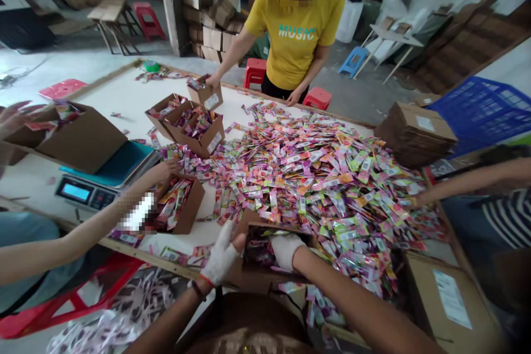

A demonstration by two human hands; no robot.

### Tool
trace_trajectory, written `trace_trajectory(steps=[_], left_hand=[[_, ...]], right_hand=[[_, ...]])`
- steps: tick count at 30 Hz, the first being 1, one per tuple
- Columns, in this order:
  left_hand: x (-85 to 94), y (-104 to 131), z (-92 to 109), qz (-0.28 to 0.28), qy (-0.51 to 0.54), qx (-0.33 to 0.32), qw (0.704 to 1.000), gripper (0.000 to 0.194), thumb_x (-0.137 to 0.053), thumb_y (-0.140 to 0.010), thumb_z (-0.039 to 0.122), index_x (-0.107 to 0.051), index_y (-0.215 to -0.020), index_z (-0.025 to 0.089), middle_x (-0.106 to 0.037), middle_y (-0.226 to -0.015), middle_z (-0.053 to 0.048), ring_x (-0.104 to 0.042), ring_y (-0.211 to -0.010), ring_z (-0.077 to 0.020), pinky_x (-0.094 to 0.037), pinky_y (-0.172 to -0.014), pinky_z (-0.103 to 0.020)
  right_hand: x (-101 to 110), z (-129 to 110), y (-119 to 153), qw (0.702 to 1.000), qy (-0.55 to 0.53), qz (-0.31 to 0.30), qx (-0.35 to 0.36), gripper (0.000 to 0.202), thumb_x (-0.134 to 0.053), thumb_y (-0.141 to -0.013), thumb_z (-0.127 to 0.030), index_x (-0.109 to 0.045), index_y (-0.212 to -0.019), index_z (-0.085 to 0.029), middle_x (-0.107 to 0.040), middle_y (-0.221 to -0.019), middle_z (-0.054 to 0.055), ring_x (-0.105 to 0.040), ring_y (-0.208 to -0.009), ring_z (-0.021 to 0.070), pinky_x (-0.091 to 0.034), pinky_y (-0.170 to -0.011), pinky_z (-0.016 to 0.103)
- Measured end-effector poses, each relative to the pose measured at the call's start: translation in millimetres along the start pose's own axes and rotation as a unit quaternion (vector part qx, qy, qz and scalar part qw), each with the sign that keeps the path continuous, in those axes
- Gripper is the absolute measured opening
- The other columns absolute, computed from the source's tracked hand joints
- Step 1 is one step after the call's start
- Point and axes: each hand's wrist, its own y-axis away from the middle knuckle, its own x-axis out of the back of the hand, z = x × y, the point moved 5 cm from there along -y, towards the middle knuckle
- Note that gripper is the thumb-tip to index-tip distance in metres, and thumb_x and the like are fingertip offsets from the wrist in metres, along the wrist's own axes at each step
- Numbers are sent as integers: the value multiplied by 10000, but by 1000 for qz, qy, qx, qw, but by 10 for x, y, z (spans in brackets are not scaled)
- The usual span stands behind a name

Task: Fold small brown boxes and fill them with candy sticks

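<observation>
My left hand (pixel 219 257), in a white glove with the thumb tip bare, is at the left side of an open cardboard box (pixel 259 279) in front of me. Its fingers and thumb close on the box's left edge. My right hand (pixel 286 250), also gloved, reaches down inside this box among small snack packets (pixel 259 249). Its fingertips are hidden there. Beyond the box spreads a large heap of pink, purple and green packets (pixel 298 160).
Left are a filled box (pixel 186 207), a scale (pixel 85 193) bearing a large carton (pixel 87 138), and a co-worker's arm (pixel 103 221). A yellow-shirted person (pixel 296 22) holds a small box (pixel 205 94) opposite. Another arm (pixel 477 180) reaches in from the right, near stacked cardboard (pixel 415 133).
</observation>
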Motion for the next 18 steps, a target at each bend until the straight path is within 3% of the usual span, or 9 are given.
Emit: trace_trajectory(steps=[2,5,8,10,12,14,16,18], left_hand=[[-146,-46,20,7,-142,-86,986,651,-719,-696,229,-487,-1304,214,-409,-1442,-51,-221,-1403,-242,-133,-1170,-343],[-312,-195,49,18,-339,-159,927,603,-612,-760,256,-443,-1335,187,-452,-1406,-88,-338,-1350,-261,-191,-1155,-402],[-331,-290,177,44,-425,-201,882,563,-566,-801,304,-438,-1334,175,-514,-1330,-120,-424,-1279,-292,-310,-1091,-443],[-377,-213,330,63,-488,-286,822,546,-552,-820,326,-451,-1329,157,-513,-1308,-147,-414,-1271,-309,-313,-1077,-463],[-533,-55,401,7,-549,-378,745,480,-532,-841,324,-496,-1300,187,-524,-1285,-137,-414,-1256,-300,-284,-1083,-465],[-739,93,319,-130,-595,-412,678,393,-521,-847,319,-562,-1228,233,-573,-1214,-115,-477,-1171,-285,-309,-1052,-453],[-874,157,177,-237,-640,-382,624,314,-517,-831,298,-627,-1116,224,-625,-1086,-121,-549,-1019,-279,-384,-948,-440],[-909,117,116,-237,-697,-328,592,259,-543,-773,258,-667,-986,182,-643,-957,-144,-574,-883,-286,-424,-822,-434]], right_hand=[[94,58,210,998,-58,13,21,581,-686,-636,-350,-581,-1182,-183,-671,-1083,141,-654,-945,309,-518,-807,392],[326,261,669,976,-182,108,49,460,-631,-677,-275,-592,-1135,-245,-650,-1119,55,-615,-1011,220,-470,-878,310],[345,599,1064,963,-178,187,-74,333,-585,-731,-264,-599,-1059,-211,-628,-1095,71,-580,-1025,217,-427,-907,326],[186,746,1193,956,-152,171,-186,432,-647,-696,-324,-564,-1099,-190,-625,-1072,101,-589,-990,257,-441,-851,355],[36,732,1198,950,-142,158,-231,448,-631,-732,-337,-529,-1144,-196,-635,-1056,103,-600,-973,260,-447,-811,348],[3,582,1102,955,-108,178,-210,319,-551,-812,-294,-535,-1119,-208,-646,-1021,88,-611,-953,241,-448,-799,332],[70,391,952,962,-42,198,-183,214,-486,-856,-225,-558,-1056,-202,-646,-969,86,-625,-900,232,-456,-768,327],[170,240,767,966,18,195,-167,226,-402,-874,-133,-575,-1007,-192,-641,-923,91,-641,-833,230,-472,-705,326]])
